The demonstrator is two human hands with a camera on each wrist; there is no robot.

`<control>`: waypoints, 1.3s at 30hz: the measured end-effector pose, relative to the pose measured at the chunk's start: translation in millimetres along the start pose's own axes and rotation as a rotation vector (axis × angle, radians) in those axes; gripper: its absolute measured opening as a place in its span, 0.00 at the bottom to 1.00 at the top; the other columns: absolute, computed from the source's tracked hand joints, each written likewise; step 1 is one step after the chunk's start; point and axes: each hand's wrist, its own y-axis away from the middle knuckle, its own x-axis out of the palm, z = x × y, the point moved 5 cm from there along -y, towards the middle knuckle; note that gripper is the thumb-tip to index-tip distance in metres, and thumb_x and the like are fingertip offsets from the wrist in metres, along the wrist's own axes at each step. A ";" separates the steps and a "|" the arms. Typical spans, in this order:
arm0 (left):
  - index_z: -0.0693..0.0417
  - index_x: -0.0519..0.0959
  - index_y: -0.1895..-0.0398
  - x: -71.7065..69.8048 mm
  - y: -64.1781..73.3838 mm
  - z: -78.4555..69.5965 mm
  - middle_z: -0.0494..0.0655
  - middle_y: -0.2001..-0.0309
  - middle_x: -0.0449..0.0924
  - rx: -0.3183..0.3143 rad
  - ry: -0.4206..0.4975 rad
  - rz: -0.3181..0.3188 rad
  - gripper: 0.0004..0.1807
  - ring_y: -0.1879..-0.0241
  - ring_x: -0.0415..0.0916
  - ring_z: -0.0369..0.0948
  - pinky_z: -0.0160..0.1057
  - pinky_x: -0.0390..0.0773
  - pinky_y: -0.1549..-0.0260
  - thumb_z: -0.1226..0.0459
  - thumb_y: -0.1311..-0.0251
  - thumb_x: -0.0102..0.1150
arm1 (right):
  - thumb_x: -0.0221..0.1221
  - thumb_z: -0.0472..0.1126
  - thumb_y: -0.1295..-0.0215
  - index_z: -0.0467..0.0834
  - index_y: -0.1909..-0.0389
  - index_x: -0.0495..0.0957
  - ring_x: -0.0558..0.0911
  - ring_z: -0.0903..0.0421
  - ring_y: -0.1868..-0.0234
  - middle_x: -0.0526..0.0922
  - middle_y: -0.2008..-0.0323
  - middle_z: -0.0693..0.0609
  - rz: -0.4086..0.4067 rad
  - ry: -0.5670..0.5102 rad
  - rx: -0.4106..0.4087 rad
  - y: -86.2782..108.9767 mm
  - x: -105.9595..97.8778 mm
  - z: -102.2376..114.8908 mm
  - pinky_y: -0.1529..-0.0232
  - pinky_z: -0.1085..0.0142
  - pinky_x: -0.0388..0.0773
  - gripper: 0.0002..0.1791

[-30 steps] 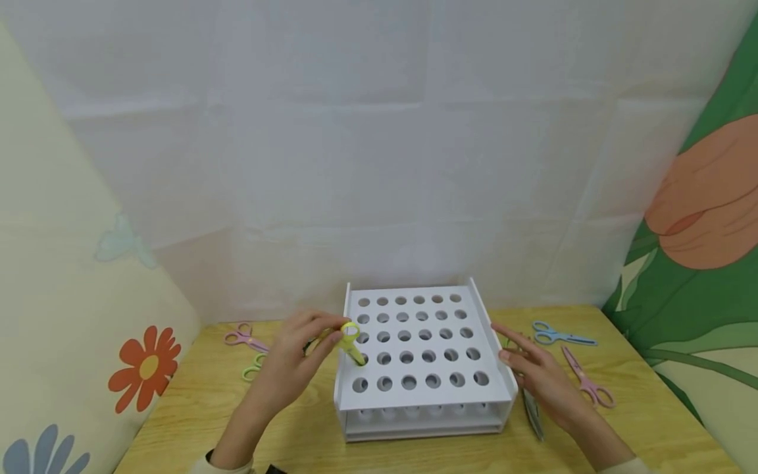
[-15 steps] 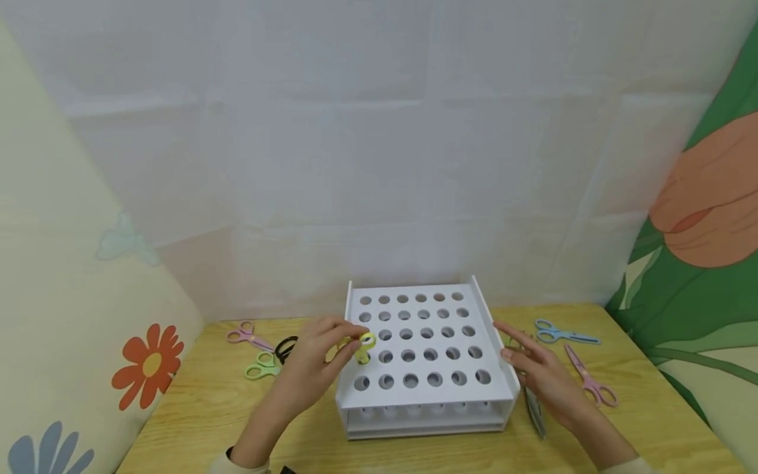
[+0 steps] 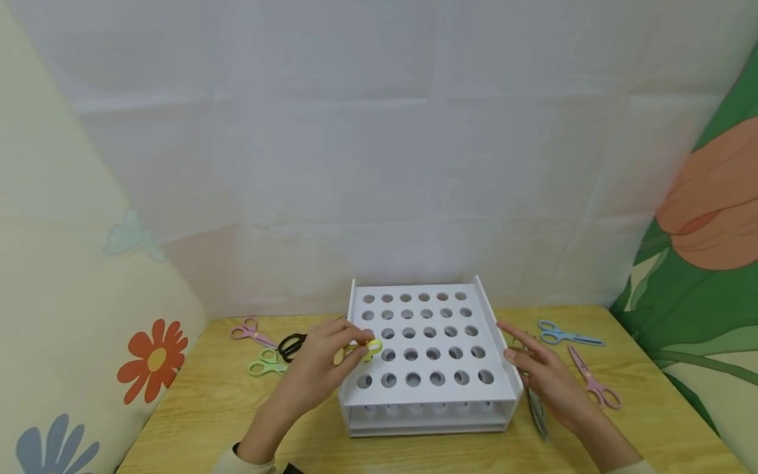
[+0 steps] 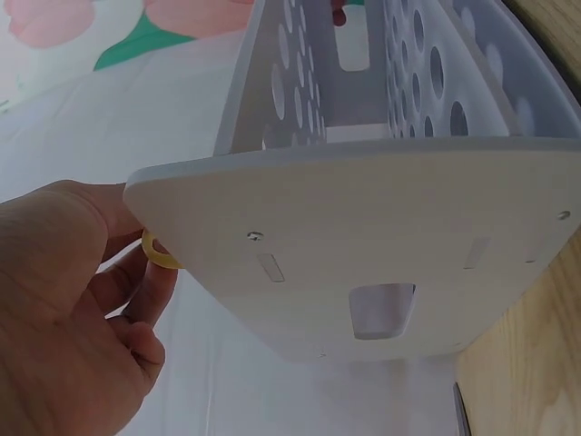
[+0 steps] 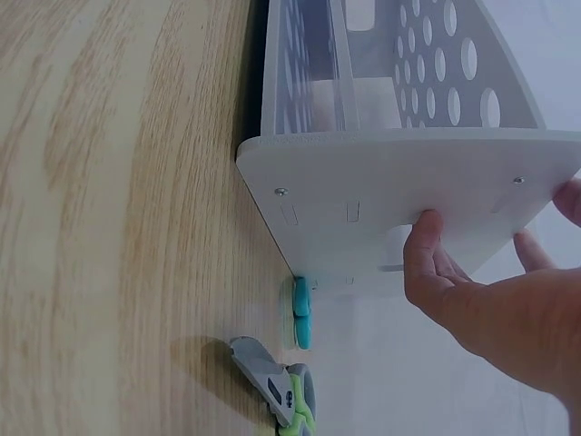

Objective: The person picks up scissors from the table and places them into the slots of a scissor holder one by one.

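Observation:
My left hand pinches the yellow handle of a pair of scissors over the left edge of a white rack. Below the handle the blades are hidden, down at the second hole row from the front. In the left wrist view, the yellow handle loop shows between thumb and fingers, partly behind the rack's side panel. At the other side my right hand holds the rack's right panel. In the right wrist view, fingertips reach into the panel's cutout and the thumb lies at its top edge.
Left of the rack lie pink scissors, green scissors and black-handled scissors. To the right are blue scissors, pink scissors and grey shears. A white sheet hangs behind the wooden table.
My left hand has moved right and slightly down; the scissors have gone from leaning with blades showing to sitting lower, blades hidden. My right hand stays on the rack.

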 end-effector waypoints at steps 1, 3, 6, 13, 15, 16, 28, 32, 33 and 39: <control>0.47 0.87 0.54 0.6 0.3 0.6 0.32 0.58 0.82 -0.009 -0.008 0.003 0.12 0.59 0.77 0.38 0.42 0.73 0.60 0.67 0.39 0.72 | 0.56 0.47 0.23 0.48 0.20 0.58 0.76 0.51 0.39 0.61 0.27 0.37 0.002 -0.001 0.000 0.0 -0.1 -0.1 0.43 0.56 0.77 0.34; 0.46 0.87 0.54 2.1 1.0 1.8 0.31 0.58 0.82 -0.028 -0.035 0.008 0.11 0.59 0.76 0.35 0.43 0.70 0.60 0.66 0.40 0.73 | 0.56 0.47 0.22 0.48 0.20 0.57 0.77 0.51 0.39 0.61 0.27 0.37 0.005 -0.002 -0.001 0.0 -0.3 -0.4 0.43 0.57 0.77 0.34; 0.44 0.87 0.55 4.3 1.6 2.9 0.29 0.58 0.82 -0.050 -0.073 0.012 0.11 0.60 0.75 0.32 0.43 0.64 0.62 0.65 0.40 0.74 | 0.55 0.46 0.22 0.47 0.20 0.57 0.77 0.52 0.39 0.60 0.27 0.36 0.007 -0.002 -0.009 -0.5 -0.7 -0.6 0.43 0.57 0.77 0.34; 0.44 0.87 0.55 6.5 1.2 3.3 0.29 0.59 0.82 -0.057 -0.125 0.019 0.12 0.62 0.75 0.33 0.41 0.61 0.65 0.65 0.42 0.75 | 0.55 0.46 0.22 0.48 0.20 0.57 0.77 0.53 0.39 0.60 0.26 0.39 0.008 0.001 -0.016 -1.2 -0.8 0.1 0.43 0.57 0.77 0.34; 0.45 0.87 0.54 7.5 0.9 3.0 0.30 0.58 0.82 -0.046 -0.149 0.025 0.12 0.62 0.74 0.32 0.40 0.63 0.64 0.65 0.42 0.74 | 0.55 0.46 0.22 0.47 0.20 0.57 0.77 0.53 0.39 0.60 0.26 0.38 0.010 0.000 -0.014 -1.1 -0.6 0.4 0.43 0.57 0.77 0.34; 0.45 0.87 0.54 8.0 0.9 2.8 0.30 0.58 0.82 -0.038 -0.161 0.027 0.13 0.62 0.74 0.32 0.40 0.64 0.63 0.65 0.41 0.74 | 0.55 0.46 0.22 0.47 0.20 0.57 0.77 0.53 0.39 0.60 0.26 0.38 0.012 -0.002 -0.012 -0.9 -0.4 0.4 0.43 0.57 0.77 0.34; 0.49 0.86 0.54 8.9 1.1 1.7 0.34 0.58 0.83 -0.006 -0.167 0.028 0.11 0.61 0.75 0.33 0.47 0.76 0.54 0.66 0.39 0.71 | 0.58 0.49 0.24 0.51 0.20 0.58 0.74 0.48 0.36 0.60 0.26 0.39 -0.024 0.009 0.043 0.7 -0.3 -1.5 0.42 0.58 0.76 0.36; 0.49 0.85 0.53 6.7 2.9 1.9 0.35 0.57 0.83 -0.019 -0.145 0.032 0.10 0.59 0.76 0.34 0.47 0.76 0.55 0.65 0.36 0.69 | 0.58 0.51 0.25 0.53 0.20 0.59 0.74 0.47 0.36 0.61 0.27 0.38 -0.041 0.010 0.061 1.4 -0.3 -1.5 0.43 0.58 0.76 0.36; 0.49 0.85 0.52 5.8 3.1 1.8 0.35 0.56 0.83 -0.021 -0.140 0.031 0.10 0.59 0.76 0.34 0.47 0.76 0.55 0.65 0.36 0.68 | 0.58 0.51 0.25 0.53 0.20 0.59 0.74 0.47 0.36 0.62 0.27 0.38 -0.042 0.010 0.060 1.5 -0.3 -1.4 0.43 0.58 0.76 0.36; 0.49 0.85 0.50 -2.5 3.8 0.0 0.38 0.55 0.83 -0.007 -0.138 0.017 0.12 0.56 0.79 0.38 0.48 0.77 0.55 0.66 0.35 0.66 | 0.57 0.50 0.24 0.52 0.20 0.58 0.76 0.50 0.38 0.62 0.27 0.38 -0.024 0.020 0.041 2.2 -0.4 0.3 0.44 0.60 0.77 0.35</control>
